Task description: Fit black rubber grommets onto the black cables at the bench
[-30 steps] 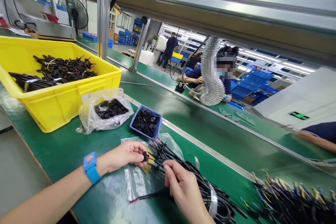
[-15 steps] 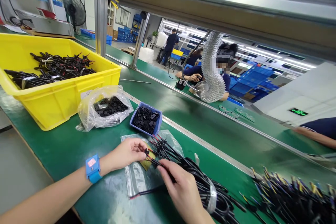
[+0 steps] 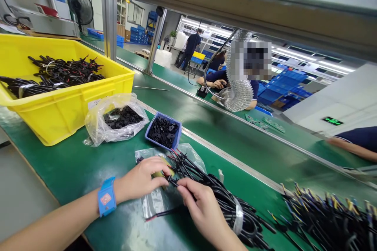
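My right hand [image 3: 203, 204] pinches a black cable [image 3: 173, 182] close to its end. Thumb and fingers of my left hand [image 3: 147, 178], on the wrist with a blue band [image 3: 107, 197], close around that end at a small black plastic part, mostly hidden by the fingers. Under both hands lies a clear zip bag [image 3: 153, 206], and a single cable with a red wire tip crosses it. A taped bundle of black cables [image 3: 218, 192] with red and black wire ends rests beside my right hand. Beyond it stands a small blue-purple bin [image 3: 178, 138] of black plastic parts.
An open plastic bag [image 3: 96, 125] of black parts sits left of the bin, and a yellow crate [image 3: 76, 106] of cable bundles behind it. More cables [image 3: 332, 219] with coloured ends lie at right. Across the metal rail, a person [image 3: 253, 90] works behind a ribbed duct [image 3: 240, 90].
My left hand has turned more palm-down and moved slightly right and down onto the cable end, covering the small black part. My right hand keeps its pinch. The view has shifted slightly.
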A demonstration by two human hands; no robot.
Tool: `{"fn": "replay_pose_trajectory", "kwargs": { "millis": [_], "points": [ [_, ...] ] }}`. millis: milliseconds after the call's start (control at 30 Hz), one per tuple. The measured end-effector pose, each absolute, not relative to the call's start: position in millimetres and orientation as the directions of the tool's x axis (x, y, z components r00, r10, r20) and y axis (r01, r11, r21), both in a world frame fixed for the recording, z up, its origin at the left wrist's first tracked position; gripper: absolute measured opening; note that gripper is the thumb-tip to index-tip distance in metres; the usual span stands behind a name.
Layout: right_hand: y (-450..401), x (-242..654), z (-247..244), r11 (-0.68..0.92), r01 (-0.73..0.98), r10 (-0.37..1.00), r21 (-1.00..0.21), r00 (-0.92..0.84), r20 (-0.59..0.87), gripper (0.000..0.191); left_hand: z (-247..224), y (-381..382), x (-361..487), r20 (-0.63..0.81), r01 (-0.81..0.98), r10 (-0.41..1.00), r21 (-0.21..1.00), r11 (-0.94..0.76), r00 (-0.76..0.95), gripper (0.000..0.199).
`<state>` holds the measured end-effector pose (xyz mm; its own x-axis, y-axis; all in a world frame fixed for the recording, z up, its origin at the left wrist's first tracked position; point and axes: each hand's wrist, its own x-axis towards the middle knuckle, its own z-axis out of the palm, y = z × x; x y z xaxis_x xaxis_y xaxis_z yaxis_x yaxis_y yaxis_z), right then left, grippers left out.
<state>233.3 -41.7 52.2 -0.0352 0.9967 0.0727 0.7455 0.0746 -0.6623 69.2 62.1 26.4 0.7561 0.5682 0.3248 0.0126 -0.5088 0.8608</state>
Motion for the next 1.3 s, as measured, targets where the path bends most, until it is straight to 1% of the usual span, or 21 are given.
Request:
{"fn": "replay_pose_trajectory", "kwargs": {
  "millis": [100, 200, 367, 533, 633, 767, 800, 900, 1033, 1300],
  "points": [
    [-41, 236, 53, 0.012, 0.672, 0.999, -0.74, -0.031, -0.012, 0.032, 25, 60, 71, 0.42, -0.033, 0.524, 0.802, -0.597, 0.741, 0.004],
    [-41, 239, 53, -0.045, 0.585, 0.996, -0.81, -0.042, -0.085, 0.035, 25, 56, 73, 0.482, -0.077, 0.506, 0.774, -0.628, 0.716, 0.007],
    [-41, 238, 55, -0.071, 0.541, 0.992, -0.838, -0.048, -0.115, 0.038, 25, 51, 76, 0.513, -0.117, 0.487, 0.764, -0.634, 0.707, 0.009],
    [-40, 236, 56, -0.056, 0.568, 0.993, -0.821, -0.052, -0.104, 0.041, 24, 46, 82, 0.499, -0.111, 0.412, 0.727, -0.677, 0.762, 0.017],
    [-38, 236, 54, -0.029, 0.613, 0.998, -0.789, -0.029, -0.059, 0.041, 22, 46, 86, 0.495, -0.072, 0.46, 0.735, -0.675, 0.738, 0.015],
    [-38, 238, 54, -0.015, 0.715, 0.999, -0.699, -0.025, -0.048, 0.038, 18, 50, 87, 0.417, 0.002, 0.57, 0.806, -0.592, 0.708, 0.005],
    [-39, 238, 54, -0.004, 0.738, 0.999, -0.675, -0.032, -0.041, 0.037, 17, 52, 87, 0.401, 0.008, 0.584, 0.82, -0.573, 0.706, 0.005],
    [-40, 241, 54, 0.054, 0.777, 0.999, -0.627, -0.046, 0.028, 0.034, 15, 54, 86, 0.382, 0.002, 0.595, 0.84, -0.542, 0.707, 0.008],
    [-40, 242, 54, 0.117, 0.782, 0.99, -0.612, -0.046, 0.13, 0.03, 14, 52, 85, 0.355, 0.009, 0.606, 0.858, -0.513, 0.712, 0.008],
    [-40, 240, 48, 0.146, 0.794, 0.98, -0.59, -0.033, 0.198, 0.029, 15, 50, 89, 0.306, 0.044, 0.62, 0.875, -0.483, 0.723, 0.008]
  ]
}}
